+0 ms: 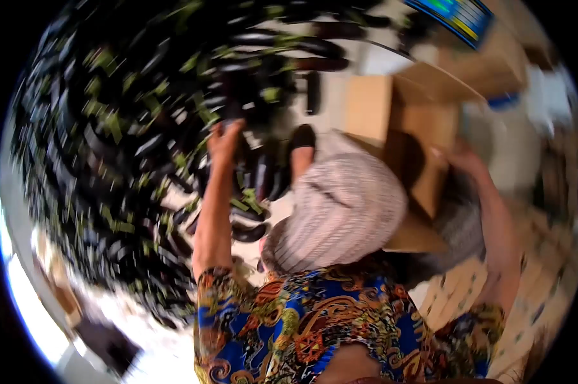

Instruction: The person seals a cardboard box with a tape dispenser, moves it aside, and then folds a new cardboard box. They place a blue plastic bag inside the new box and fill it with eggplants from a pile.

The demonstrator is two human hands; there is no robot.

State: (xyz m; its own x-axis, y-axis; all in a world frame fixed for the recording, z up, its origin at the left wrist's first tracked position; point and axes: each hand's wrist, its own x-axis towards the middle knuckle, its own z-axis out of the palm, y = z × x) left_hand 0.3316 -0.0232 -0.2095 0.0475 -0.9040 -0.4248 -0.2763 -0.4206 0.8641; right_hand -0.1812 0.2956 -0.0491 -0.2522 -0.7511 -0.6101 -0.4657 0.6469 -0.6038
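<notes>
A large pile of dark purple eggplants (135, 147) with green caps spreads over the left and top of the view. My left hand (224, 137) reaches into its near edge, fingertips against dark eggplants; blur hides whether it grips one. An open cardboard box (367, 105) stands tilted at my right, flaps spread, beside my knee in patterned cloth (343, 208). My right hand (463, 157) holds the box at its right side, fingers over the wall. Shadow covers most of the box's inside.
My foot in a dark shoe (303, 137) rests at the pile's edge, close to a few loose eggplants (249, 232). Another cardboard box (493, 64) and a blue-and-yellow printed panel (458, 19) are at the upper right. Pale flooring (455, 291) with small dark marks lies at the lower right.
</notes>
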